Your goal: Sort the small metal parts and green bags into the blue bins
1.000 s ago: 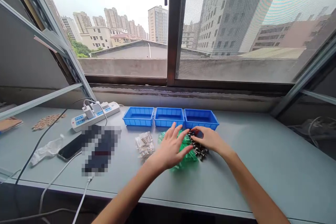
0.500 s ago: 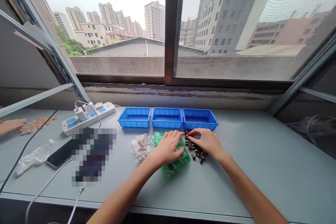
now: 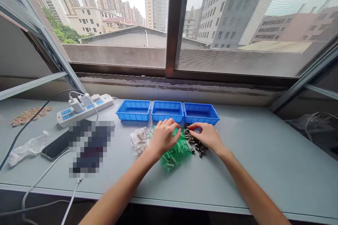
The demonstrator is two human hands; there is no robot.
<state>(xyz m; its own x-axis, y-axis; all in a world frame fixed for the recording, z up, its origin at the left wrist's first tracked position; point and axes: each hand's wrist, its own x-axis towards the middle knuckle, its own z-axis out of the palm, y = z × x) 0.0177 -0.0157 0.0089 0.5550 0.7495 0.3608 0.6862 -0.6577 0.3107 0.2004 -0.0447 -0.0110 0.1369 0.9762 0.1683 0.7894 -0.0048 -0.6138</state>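
My left hand [image 3: 164, 137] hovers over a green plastic bag [image 3: 175, 153] of small pale cylindrical pieces. Its fingers are curled, with a small gap between thumb and index tip; nothing shows in them. At the far edge of a pile of dark short screws [image 3: 198, 146], my right hand [image 3: 206, 135] pinches a screw between thumb and index finger, mostly hidden by the fingertips. The pile lies loose just right of the green bag. A clear bag [image 3: 139, 139] of silvery metal parts lies left of the green one, partly behind my left wrist.
Three blue bins stand in a row behind: left bin [image 3: 133, 116], middle bin [image 3: 167, 117], right bin [image 3: 201, 118]. To the left are a power strip [image 3: 86, 110], a phone [image 3: 56, 147], a blurred-out dark object, cables, crumpled plastic [image 3: 28, 149] and small tan pieces [image 3: 29, 116].
My left thumb and index finger have come closer together over the green bag. My right hand stays at the screws. The view has tipped downward, and another person's hand at far left has withdrawn.
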